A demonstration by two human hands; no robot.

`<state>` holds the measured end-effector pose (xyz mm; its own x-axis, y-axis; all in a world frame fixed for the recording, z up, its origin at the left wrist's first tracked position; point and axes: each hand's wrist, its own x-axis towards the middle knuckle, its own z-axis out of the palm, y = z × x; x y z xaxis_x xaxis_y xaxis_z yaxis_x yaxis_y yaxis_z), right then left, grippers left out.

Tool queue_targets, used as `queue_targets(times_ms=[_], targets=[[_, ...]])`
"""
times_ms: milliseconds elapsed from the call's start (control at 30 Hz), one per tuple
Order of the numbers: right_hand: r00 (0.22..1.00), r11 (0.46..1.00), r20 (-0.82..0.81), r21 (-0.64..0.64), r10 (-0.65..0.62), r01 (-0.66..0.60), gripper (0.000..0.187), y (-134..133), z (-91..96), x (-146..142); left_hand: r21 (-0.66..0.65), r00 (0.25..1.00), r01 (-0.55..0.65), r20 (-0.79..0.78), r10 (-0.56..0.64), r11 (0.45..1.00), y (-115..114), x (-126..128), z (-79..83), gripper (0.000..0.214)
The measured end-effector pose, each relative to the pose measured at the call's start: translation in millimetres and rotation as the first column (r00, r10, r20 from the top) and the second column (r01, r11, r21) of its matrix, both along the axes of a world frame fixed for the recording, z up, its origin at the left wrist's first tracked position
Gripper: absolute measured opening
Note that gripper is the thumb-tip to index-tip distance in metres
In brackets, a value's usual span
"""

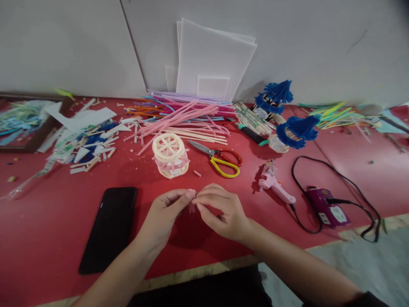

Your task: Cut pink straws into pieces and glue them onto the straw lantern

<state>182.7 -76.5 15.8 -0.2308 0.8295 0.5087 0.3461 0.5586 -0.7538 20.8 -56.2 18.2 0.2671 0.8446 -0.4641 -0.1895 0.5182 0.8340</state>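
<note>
My left hand (171,209) and my right hand (222,209) meet fingertip to fingertip above the front of the red table. Between them shows a small pale pink strip (192,208), partly hidden by the fingers. Thumb and index finger of my left hand pinch its upper end. My right fingertips are pressed together at the strip's side. Just beyond the hands stands a round cream and pink pipe-cleaner basket-like piece (171,155) with a spoked top. A short pink cut piece (197,173) lies beside it, near scissors (220,160) with red and yellow handles.
A black phone (110,228) lies at left. A pink glue gun (275,183) and purple power socket box (329,207) with black cable lie at right. Pink pipe cleaners (179,119), blue-topped pieces (298,130), scraps (92,147) and white sheets (214,59) line the back.
</note>
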Motion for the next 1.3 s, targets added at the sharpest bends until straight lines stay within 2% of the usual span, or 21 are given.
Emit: queue_targets(times_ms=[100, 233, 367, 500, 733, 867, 967, 1067, 1200, 1300], targets=[[0.997, 0.998, 0.047, 0.023, 0.056, -0.057, 0.018, -0.4, 2.0, 3.2, 0.044, 0.999, 0.050, -0.021, -0.049, 0.998, -1.2, -2.5, -3.0, 0.023], [0.996, 1.000, 0.083, -0.005, 0.019, -0.018, 0.016, 1.6, 2.8, 9.7, -0.010, 0.996, 0.087, 0.028, -0.087, 0.996, -3.6, -3.6, -1.9, 0.027], [0.989, 0.997, 0.143, 0.080, -0.024, 0.013, 0.029, 3.3, 0.4, 14.1, -0.088, 0.995, 0.084, 0.068, -0.078, 0.993, -5.3, -1.9, 4.2, 0.028], [0.988, 0.994, 0.150, 0.106, -0.020, 0.004, 0.026, 2.6, -1.5, 14.1, -0.118, 0.993, 0.079, 0.094, -0.068, 0.990, -6.2, -0.9, 7.0, 0.029], [0.987, 0.989, 0.158, 0.147, 0.005, -0.029, 0.026, 3.4, -2.3, 13.5, -0.201, 0.989, 0.064, 0.143, -0.036, 0.977, -6.6, -1.6, -0.7, 0.028], [0.988, 0.985, 0.157, 0.171, 0.013, -0.040, 0.023, 3.0, -1.9, 13.8, -0.183, 0.991, 0.087, 0.114, -0.067, 0.979, -8.6, -2.8, -0.3, 0.031], [0.989, 0.992, 0.132, 0.099, 0.067, -0.081, 0.023, 2.9, -0.3, 15.1, -0.100, 0.988, 0.151, 0.037, -0.148, 0.983, -7.5, -5.5, 4.5, 0.034], [0.981, 0.986, 0.099, -0.039, 0.164, -0.161, 0.023, 4.8, 4.0, 18.8, 0.001, 0.955, 0.283, -0.089, -0.282, 0.959, -3.1, -9.8, 12.0, 0.033], [0.945, 0.948, 0.132, -0.156, 0.298, -0.277, 0.012, 9.0, 16.9, 26.1, -0.007, 0.861, 0.482, -0.181, -0.475, 0.876, 0.6, -14.3, 20.3, 0.030], [0.872, 0.872, 0.185, -0.292, 0.453, -0.392, 0.011, 11.3, 29.3, 31.3, -0.079, 0.788, 0.595, -0.137, -0.600, 0.800, -1.7, -15.0, 21.2, 0.029]])
